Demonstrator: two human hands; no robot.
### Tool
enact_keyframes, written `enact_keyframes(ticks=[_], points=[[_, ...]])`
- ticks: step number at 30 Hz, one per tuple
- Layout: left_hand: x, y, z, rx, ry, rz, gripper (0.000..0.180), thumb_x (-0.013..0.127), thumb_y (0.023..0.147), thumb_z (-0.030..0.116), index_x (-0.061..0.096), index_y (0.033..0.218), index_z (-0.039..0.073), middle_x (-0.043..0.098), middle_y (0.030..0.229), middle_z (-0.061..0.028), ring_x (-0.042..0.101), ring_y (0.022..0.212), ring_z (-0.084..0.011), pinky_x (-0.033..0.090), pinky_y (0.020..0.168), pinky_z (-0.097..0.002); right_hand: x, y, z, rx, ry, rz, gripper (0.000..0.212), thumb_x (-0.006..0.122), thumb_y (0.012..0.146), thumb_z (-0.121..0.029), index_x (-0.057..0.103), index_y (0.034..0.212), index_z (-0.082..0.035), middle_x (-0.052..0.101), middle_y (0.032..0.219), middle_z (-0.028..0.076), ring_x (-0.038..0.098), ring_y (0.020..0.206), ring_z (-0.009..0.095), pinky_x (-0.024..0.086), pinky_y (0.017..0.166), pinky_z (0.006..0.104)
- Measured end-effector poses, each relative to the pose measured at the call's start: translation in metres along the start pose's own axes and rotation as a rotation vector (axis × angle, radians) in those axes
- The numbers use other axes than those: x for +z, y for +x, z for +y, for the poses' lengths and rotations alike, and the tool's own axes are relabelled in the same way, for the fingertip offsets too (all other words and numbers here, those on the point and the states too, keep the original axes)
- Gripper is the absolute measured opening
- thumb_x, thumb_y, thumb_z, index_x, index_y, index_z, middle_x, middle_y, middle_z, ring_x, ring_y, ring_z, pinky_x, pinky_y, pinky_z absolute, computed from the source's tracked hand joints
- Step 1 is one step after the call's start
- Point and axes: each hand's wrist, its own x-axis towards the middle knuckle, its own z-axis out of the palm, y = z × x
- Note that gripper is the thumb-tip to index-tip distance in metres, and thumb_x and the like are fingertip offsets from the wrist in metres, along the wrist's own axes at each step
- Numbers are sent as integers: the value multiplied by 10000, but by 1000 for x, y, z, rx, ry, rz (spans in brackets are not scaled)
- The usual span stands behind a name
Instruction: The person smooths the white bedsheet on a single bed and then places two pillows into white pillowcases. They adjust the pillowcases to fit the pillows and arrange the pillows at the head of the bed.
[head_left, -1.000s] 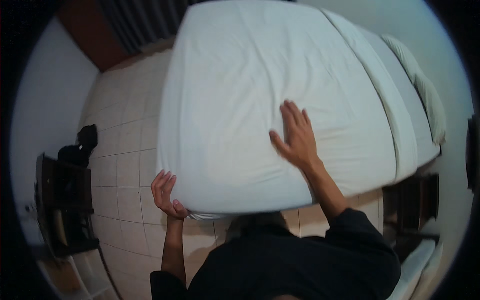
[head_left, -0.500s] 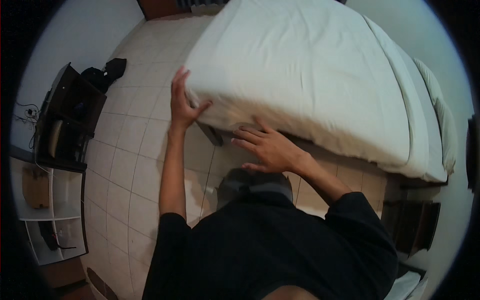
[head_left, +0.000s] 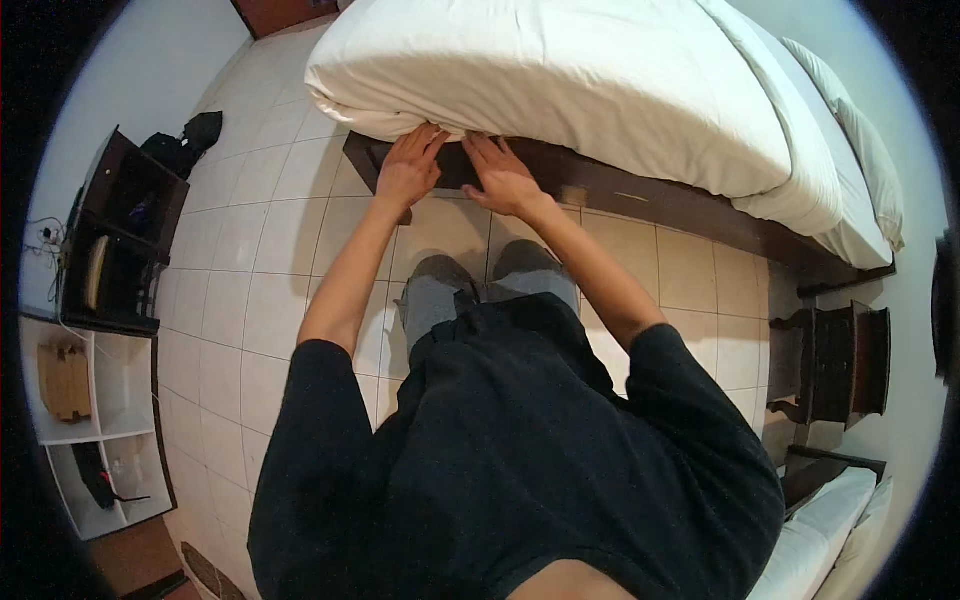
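A white bed cover (head_left: 560, 95) drapes over the mattress and hangs down to the dark wooden bed frame (head_left: 650, 200). My left hand (head_left: 410, 168) is stretched out against the frame, fingertips at the cover's lower edge near the bed's left corner. Close to its right lies my right hand (head_left: 505, 180), fingers extended and thumb apart, its tips at the same edge. The fingertips are partly hidden where the cover meets the frame. Neither hand visibly grips the fabric.
A dark nightstand (head_left: 850, 365) stands at the right, with part of another bed (head_left: 820, 520) below it. Along the left wall are a dark cabinet (head_left: 125, 200), a white shelf unit (head_left: 125, 390) and black bags (head_left: 180, 150). The floor is pale tile (head_left: 280, 240).
Both hands have gone from the bed's corner and side to the cover's lower edge, closer together. The cover's hanging edge now sits higher, exposing the dark frame. My view has shifted.
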Motion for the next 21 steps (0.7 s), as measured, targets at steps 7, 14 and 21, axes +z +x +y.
enact_keyframes(ticks=[7, 14, 21], points=[[6, -6, -3, -54, 70, -83, 685, 776, 853, 198, 618, 1502, 43, 607, 1512, -156, 542, 1460, -348, 429, 1226, -506, 6, 50, -19, 133, -80, -169, 1086, 766, 924, -497, 267, 1704, 70, 368, 1722, 308, 328, 1631, 428, 264, 1348, 557], [-13, 18, 67, -216, 76, -189, 585, 732, 941, 246, 630, 1465, 8, 621, 1486, -187, 555, 1432, -373, 428, 1214, -516, 0, -35, 6, 302, -120, -56, 1041, 697, 977, -582, 321, 1678, 89, 349, 1754, 272, 301, 1654, 398, 222, 1356, 582], [44, 36, 44, -84, 25, -430, 728, 541, 1115, 422, 373, 1687, 6, 435, 1715, -207, 394, 1595, -373, 283, 1342, -481, -36, -84, 66, 404, -166, -108, 1051, 578, 1040, -674, 274, 1705, 80, 342, 1760, 270, 284, 1663, 393, 197, 1363, 584]])
